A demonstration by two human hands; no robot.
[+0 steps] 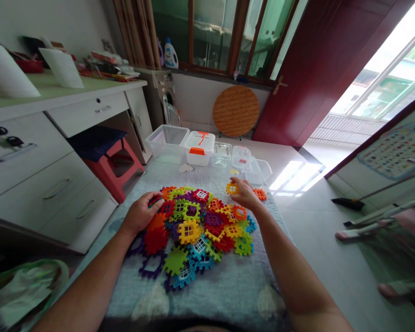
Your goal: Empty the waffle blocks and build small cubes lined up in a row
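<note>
A heap of colourful square interlocking plastic tiles [197,230] lies on a pale blue cloth-covered table [228,286]. My left hand [140,213] rests on the heap's left side, fingers curled over red and orange tiles. At the heap's far right edge, my right hand [245,194] pinches a small yellow-orange tile [232,187] between its fingertips. An orange tile [261,194] lies just right of that hand.
Clear plastic boxes [168,139], one with an orange-latched lid [200,146], stand at the table's far end. White drawers [48,175] and a red stool [115,166] are on the left. A green bag [20,290] lies at lower left; a broom [352,203] on the floor right.
</note>
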